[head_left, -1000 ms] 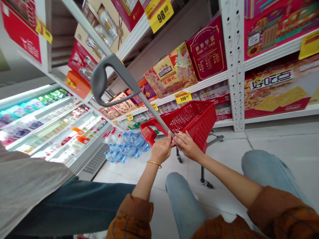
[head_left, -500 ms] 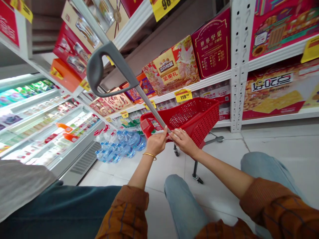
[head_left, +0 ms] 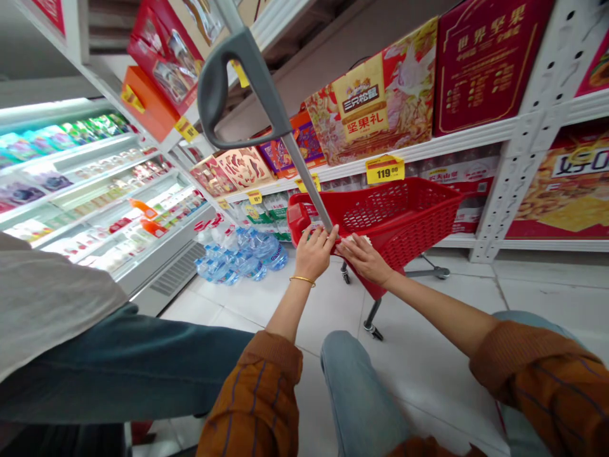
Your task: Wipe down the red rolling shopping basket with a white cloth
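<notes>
A red shopping cart [head_left: 404, 244] with perforated sides stands in front of me, and a grey pole [head_left: 307, 174] with a looped grey handle [head_left: 214, 95] rises from its near end. My left hand [head_left: 314, 257] grips the cart's rim at the foot of the pole, fingers bent over it. Just to the right, my right hand [head_left: 365, 260] lies against the rim with its fingers close together. A bit of white, like a wipe [head_left: 366, 239], shows beside those fingers; most of it is hidden underneath.
Shelves with boxed nuts [head_left: 371, 101] and yellow price tags [head_left: 384, 169] run behind the cart. Bottled water packs [head_left: 240, 254] sit on the floor near a lit refrigerated case [head_left: 162, 279]. At my left is another person's leg [head_left: 143, 362]. Cart wheels [head_left: 373, 331] rest on white tiles.
My left hand has turned from thumb-up beside the pole to fingers laid over the rim. The right hand has shifted slightly along the rim, and white now shows by it. The view has moved left.
</notes>
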A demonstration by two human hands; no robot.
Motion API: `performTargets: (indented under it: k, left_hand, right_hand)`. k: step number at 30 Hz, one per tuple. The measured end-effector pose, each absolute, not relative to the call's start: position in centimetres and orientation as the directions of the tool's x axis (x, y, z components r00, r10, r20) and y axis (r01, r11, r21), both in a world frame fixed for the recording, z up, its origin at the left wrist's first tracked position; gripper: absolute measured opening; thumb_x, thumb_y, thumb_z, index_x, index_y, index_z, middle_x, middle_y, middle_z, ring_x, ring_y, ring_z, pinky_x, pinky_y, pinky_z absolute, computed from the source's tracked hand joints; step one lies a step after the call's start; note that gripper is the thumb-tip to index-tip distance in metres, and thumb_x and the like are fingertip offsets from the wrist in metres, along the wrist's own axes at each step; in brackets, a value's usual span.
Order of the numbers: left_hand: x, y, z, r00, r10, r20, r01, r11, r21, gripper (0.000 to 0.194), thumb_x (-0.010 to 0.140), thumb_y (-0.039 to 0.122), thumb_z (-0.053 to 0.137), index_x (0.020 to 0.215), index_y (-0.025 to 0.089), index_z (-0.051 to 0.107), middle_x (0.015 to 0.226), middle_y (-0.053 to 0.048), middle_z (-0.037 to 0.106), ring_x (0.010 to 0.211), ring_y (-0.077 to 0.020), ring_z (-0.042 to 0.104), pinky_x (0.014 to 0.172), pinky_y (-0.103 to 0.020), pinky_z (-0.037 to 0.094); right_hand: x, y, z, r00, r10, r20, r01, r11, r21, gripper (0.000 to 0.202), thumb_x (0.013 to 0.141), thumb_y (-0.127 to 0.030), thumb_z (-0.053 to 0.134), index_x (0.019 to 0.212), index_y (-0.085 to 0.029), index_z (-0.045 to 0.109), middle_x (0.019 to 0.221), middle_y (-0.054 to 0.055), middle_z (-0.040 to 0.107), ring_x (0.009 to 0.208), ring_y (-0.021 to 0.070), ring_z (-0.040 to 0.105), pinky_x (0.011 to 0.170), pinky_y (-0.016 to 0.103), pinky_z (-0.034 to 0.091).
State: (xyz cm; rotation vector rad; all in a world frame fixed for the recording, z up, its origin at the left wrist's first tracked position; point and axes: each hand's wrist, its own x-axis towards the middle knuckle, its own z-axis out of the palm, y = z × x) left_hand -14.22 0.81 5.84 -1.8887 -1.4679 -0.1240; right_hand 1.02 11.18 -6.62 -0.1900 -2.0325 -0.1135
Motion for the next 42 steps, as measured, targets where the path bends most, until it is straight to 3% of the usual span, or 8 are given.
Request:
performTargets:
  k: [5,9,18,29,32,35,39,42]
  left_hand:
    - [-13.8,1.3,3.1,0.192,0.779,0.596,0.909,0.087,-0.407,0.047,0.095,0.019,0.039,0.142,0.022,0.045,0.118,-0.011,0.067,0.114,-0.0239,0.059,0.102,-0.041,0.040]
    - [-15.0,2.0,2.6,0.200,0.755,0.624,0.938,0.037,-0.345,0.048,0.093,0.019,0.041,0.141,0.021,0.046,0.108,-0.010,0.069,0.105,-0.0225,0.061,0.094,-0.038,0.042]
    - [-19.6,3.9,3.0,0.262,0.717,0.646,0.937,-0.030,-0.348,0.049,0.094,0.015,0.037,0.142,0.020,0.046,0.100,-0.009,0.070,0.099,-0.0213,0.061,0.091,-0.036,0.041]
    - [-21.8,6.2,1.0,0.192,0.664,0.723,0.957,0.036,-0.287,0.047,0.096,0.012,0.037,0.139,0.027,0.049,0.127,-0.011,0.062,0.127,-0.0230,0.051,0.114,-0.047,0.030]
    - [-22.0,6.5,-0.1,0.144,0.643,0.752,0.969,0.061,-0.238,0.048,0.094,0.011,0.041,0.137,0.029,0.051,0.138,-0.013,0.054,0.136,-0.0268,0.041,0.114,-0.053,0.031]
    - [-21.9,6.5,-1.1,0.132,0.579,0.805,0.973,0.077,-0.216,0.052,0.092,0.010,0.047,0.138,0.033,0.049,0.143,-0.010,0.050,0.142,-0.0284,0.032,0.118,-0.056,0.023]
    - [-21.8,7.3,-0.4,0.337,0.684,0.647,0.922,-0.100,-0.374,0.053,0.096,0.012,0.041,0.146,0.027,0.037,0.145,-0.007,0.050,0.141,-0.0217,0.035,0.122,-0.047,0.020]
    - [-22.0,8.3,1.2,0.458,0.740,0.493,0.857,-0.220,-0.465,0.045,0.097,0.009,0.034,0.139,0.013,0.047,0.138,-0.010,0.056,0.135,-0.0197,0.045,0.119,-0.039,0.029]
  right_hand:
    - [-0.8,12.3,-8.9,-0.435,0.004,0.900,0.154,0.986,0.070,0.049,0.094,-0.007,0.043,0.139,-0.025,0.049,0.136,0.007,0.056,0.139,0.0215,0.037,0.116,0.041,0.035]
    - [-1.9,13.1,-9.7,-0.464,-0.065,0.884,0.112,0.985,0.131,0.047,0.094,-0.009,0.043,0.139,-0.023,0.049,0.137,0.008,0.056,0.139,0.0214,0.037,0.114,0.042,0.037]
    - [-4.2,14.7,-13.4,-0.545,-0.117,0.830,0.105,0.973,0.207,0.049,0.093,-0.006,0.047,0.139,-0.021,0.047,0.138,0.006,0.056,0.140,0.0195,0.036,0.113,0.040,0.038]
    - [-4.1,16.6,-14.2,-0.661,-0.265,0.702,0.019,0.929,0.369,0.041,0.093,-0.006,0.047,0.132,-0.017,0.054,0.140,0.005,0.054,0.135,0.0205,0.043,0.107,0.037,0.044]
    - [-4.6,17.0,-13.2,-0.668,-0.284,0.688,0.001,0.924,0.382,0.041,0.093,-0.007,0.047,0.133,-0.016,0.053,0.140,0.006,0.054,0.137,0.0227,0.041,0.107,0.040,0.044]
    - [-5.0,17.4,-12.5,-0.678,-0.294,0.674,-0.028,0.926,0.375,0.043,0.093,-0.006,0.046,0.134,-0.017,0.052,0.139,0.007,0.055,0.136,0.0227,0.042,0.108,0.042,0.045]
    - [-5.1,18.0,-12.4,-0.703,-0.287,0.651,-0.100,0.946,0.309,0.045,0.094,-0.006,0.044,0.135,-0.023,0.051,0.138,0.006,0.056,0.136,0.0212,0.043,0.109,0.043,0.044]
    - [-5.1,18.3,-12.7,-0.701,-0.293,0.651,-0.144,0.951,0.273,0.042,0.095,-0.006,0.042,0.133,-0.021,0.052,0.136,0.009,0.057,0.137,0.0223,0.041,0.107,0.046,0.046]
